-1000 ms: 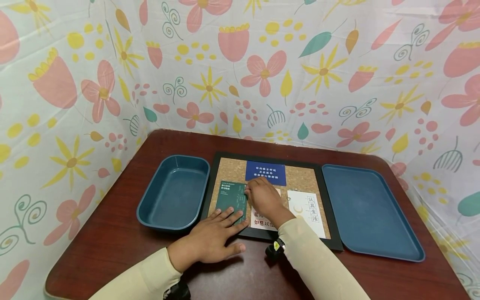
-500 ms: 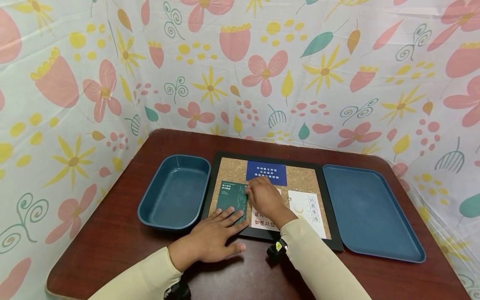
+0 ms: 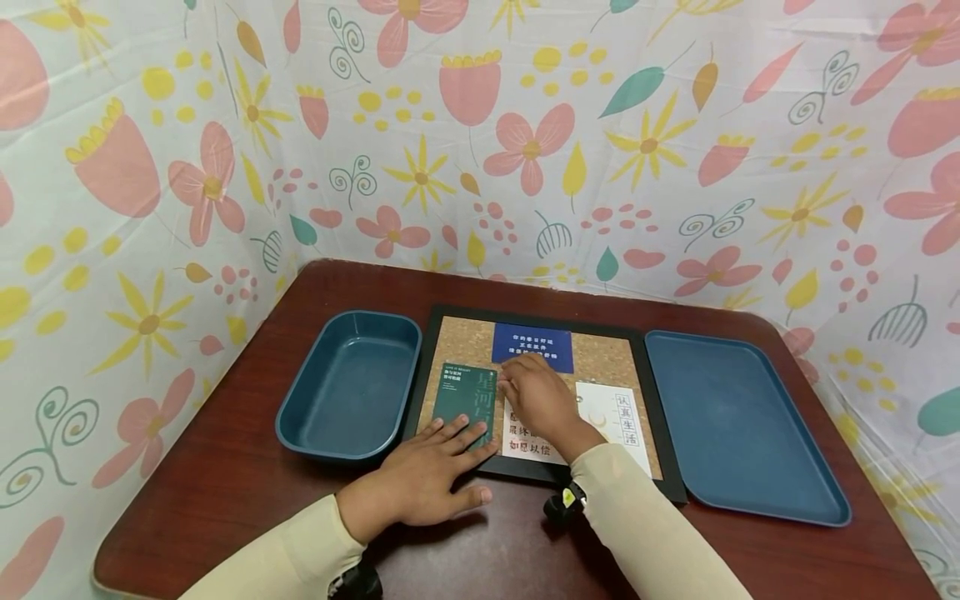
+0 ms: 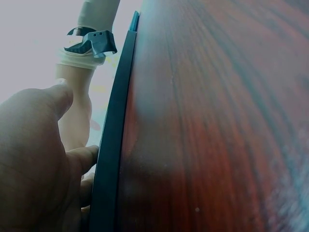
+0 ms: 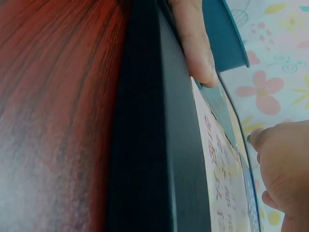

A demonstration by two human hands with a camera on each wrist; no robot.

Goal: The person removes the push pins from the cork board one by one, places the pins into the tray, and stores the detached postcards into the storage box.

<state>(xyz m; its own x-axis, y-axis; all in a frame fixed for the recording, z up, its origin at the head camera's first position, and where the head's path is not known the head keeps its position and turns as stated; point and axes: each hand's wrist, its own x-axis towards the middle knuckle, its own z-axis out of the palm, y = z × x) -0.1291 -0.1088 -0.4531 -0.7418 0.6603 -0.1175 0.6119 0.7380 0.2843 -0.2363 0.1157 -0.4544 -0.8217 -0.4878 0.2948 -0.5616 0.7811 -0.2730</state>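
A cork board (image 3: 465,333) in a black frame lies on the table. My left hand (image 3: 427,467) rests with fingers spread on the lower part of a green card (image 3: 461,392) and the frame's front edge. At the card's upper right side, my right hand (image 3: 543,400) has thumb and fingers bunched. A small dark green pushpin (image 5: 249,138) shows at its fingertips in the right wrist view. Under that hand lies a white card with red lettering (image 3: 528,446), partly hidden. A blue card (image 3: 532,343) sits above it, and a white card with a moon (image 3: 618,425) to the right.
A deep blue bin (image 3: 348,383) stands left of the board. To the right is a flat blue tray (image 3: 750,425), close against the frame. The dark red table (image 3: 247,467) meets a flowered cloth wall (image 3: 480,167) behind.
My right hand has shifted slightly right, off the green card's upper right corner, uncovering more of its lettering. The left hand stays in place.
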